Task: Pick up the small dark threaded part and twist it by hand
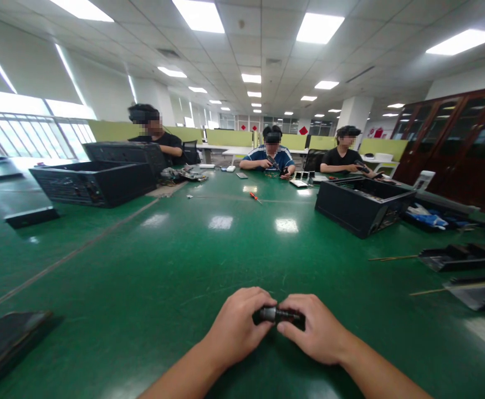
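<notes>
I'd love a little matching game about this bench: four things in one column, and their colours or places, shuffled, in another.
Things:
1. Dark cylindrical object
2. Screwdriver
3. Tabletop
4. Wooden cabinets

Colours or places:
A. Shiny green
B. In the background, at the right of the picture
C. Held between the left hand and right hand
D. Lying loose, well beyond both hands

Right pairs: 1-C, 2-D, 3-A, 4-B
</notes>
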The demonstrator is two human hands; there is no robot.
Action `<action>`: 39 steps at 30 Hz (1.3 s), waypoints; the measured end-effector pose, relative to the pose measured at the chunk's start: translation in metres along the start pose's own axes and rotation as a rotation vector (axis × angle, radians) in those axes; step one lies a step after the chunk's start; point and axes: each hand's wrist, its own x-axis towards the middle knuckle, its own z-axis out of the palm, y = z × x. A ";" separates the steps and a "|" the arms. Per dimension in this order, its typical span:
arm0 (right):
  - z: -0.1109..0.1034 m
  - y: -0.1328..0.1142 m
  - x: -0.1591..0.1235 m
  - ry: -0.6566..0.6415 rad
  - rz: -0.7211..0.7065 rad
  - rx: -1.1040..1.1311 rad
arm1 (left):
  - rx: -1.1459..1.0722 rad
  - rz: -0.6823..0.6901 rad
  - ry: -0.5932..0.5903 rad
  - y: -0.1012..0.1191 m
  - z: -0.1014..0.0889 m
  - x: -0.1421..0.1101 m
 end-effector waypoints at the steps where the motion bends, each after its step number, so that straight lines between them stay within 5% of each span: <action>1: 0.001 0.001 0.000 -0.005 -0.007 -0.006 | -0.007 -0.010 -0.001 -0.002 0.001 0.000; 39: -0.002 -0.004 -0.002 0.055 -0.042 -0.082 | -0.084 -0.067 0.091 0.005 0.002 -0.004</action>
